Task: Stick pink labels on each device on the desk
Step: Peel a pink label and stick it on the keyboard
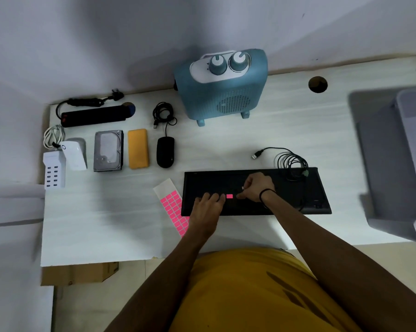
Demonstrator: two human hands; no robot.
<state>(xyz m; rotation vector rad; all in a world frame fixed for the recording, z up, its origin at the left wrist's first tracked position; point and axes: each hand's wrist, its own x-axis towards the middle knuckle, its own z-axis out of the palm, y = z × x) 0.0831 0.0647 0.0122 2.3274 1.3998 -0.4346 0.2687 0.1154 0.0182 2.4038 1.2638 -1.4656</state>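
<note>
A black keyboard (pixel 298 190) lies face down on the white desk (pixel 106 224), and one pink label (pixel 229 196) sits on its back. My left hand (pixel 208 202) rests flat on the keyboard, fingertips just left of the label. My right hand (pixel 256 188) is curled, its fingertips touching the label's right edge. A sheet of pink labels (pixel 173 207) lies beside the keyboard's left end. No label shows on the black mouse (pixel 165 151), orange power bank (pixel 137 148), hard drive (pixel 108 150), white router (pixel 75 153), white USB charger (pixel 54 172), black power strip (pixel 94 115) or blue fan heater (pixel 223 87).
The keyboard's coiled cable (pixel 290 161) lies on its far right end with the USB plug on the desk. A grey plastic bin (pixel 393 159) stands at the right. A cable hole (pixel 317 84) is in the desk's back right. A cardboard box (pixel 80 273) sits under the front left edge.
</note>
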